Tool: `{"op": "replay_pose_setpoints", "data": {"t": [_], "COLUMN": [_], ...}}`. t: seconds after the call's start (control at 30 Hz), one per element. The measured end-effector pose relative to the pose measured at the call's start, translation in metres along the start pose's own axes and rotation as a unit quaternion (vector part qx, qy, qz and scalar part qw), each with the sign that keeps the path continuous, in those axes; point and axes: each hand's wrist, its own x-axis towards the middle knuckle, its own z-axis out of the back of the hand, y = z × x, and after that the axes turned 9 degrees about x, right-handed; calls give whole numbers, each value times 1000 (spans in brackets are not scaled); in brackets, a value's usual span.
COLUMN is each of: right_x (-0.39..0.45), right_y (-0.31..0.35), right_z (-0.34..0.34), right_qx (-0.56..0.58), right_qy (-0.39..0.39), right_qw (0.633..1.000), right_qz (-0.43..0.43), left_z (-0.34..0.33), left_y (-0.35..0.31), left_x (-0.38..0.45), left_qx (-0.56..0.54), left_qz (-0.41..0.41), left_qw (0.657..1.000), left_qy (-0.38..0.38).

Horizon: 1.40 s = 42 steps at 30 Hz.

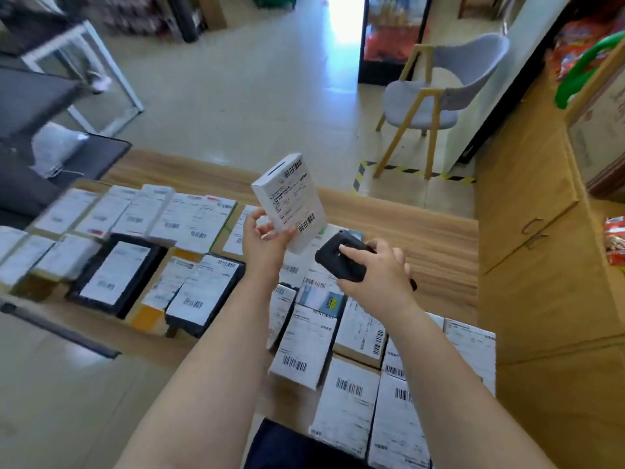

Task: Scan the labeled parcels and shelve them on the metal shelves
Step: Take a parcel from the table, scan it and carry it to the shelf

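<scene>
Parcel (290,203): left hand (262,245) grips it, label tilted toward scanner (341,260) clasped in right hand (375,270) for reading.

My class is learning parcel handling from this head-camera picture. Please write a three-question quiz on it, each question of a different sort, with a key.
1. True or false: the left hand holds the white labelled box up above the parcels on the wooden table.
2. What does the right hand grip?
A. a tape roll
B. the black handheld scanner
C. a pen
3. Fill in: the grey ____ with wooden legs stands on the floor beyond the table.

Key:
1. true
2. B
3. chair
</scene>
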Motion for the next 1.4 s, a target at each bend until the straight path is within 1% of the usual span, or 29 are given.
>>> {"op": "replay_pose_setpoints", "data": {"t": [0.13, 0.27, 0.33, 0.4, 0.5, 0.6, 0.7, 0.8, 0.9, 1.03, 1.13, 1.23, 1.4], "right_x": [4, 2, 0, -2, -9, -26, -48, -70, -94, -116, -120, -111, -78], "right_y": [41, 103, 143, 189, 270, 362, 452, 534, 606, 698, 768, 833, 945], "right_z": [-28, -72, -105, -148, -224, -298, -366, -430, -484, -545, -581, -616, -689], "right_qx": [-13, -16, -16, 3, 16, 8, 4, 11, 11, 7, 2, -8, 36], "right_qy": [48, 94, 113, 124, 139, 150, 150, 171, 183, 196, 201, 197, 215], "right_qw": [998, 992, 985, 980, 966, 943, 924, 903, 885, 862, 849, 832, 810], "right_qz": [24, 86, 126, 158, 219, 296, 352, 393, 428, 467, 489, 519, 545], "left_z": [68, 160, 213, 273, 379, 492, 600, 703, 793, 888, 953, 1011, 1113], "left_y": [1, 4, 6, 9, 21, 29, 32, 38, 41, 32, 21, 6, -23], "left_x": [2, 5, 3, -2, -11, -24, -38, -53, -65, -61, -43, -15, 49], "left_qx": [-39, -78, -128, -178, -245, -295, -322, -358, -375, -387, -392, -398, -386], "left_qz": [12, 24, 56, 89, 110, 108, 85, 64, 48, 19, 5, -18, -59], "left_qw": [997, 984, 968, 945, 910, 883, 864, 844, 824, 806, 793, 786, 773], "left_qy": [-71, -157, -208, -261, -316, -350, -376, -395, -423, -447, -467, -473, -500]}}
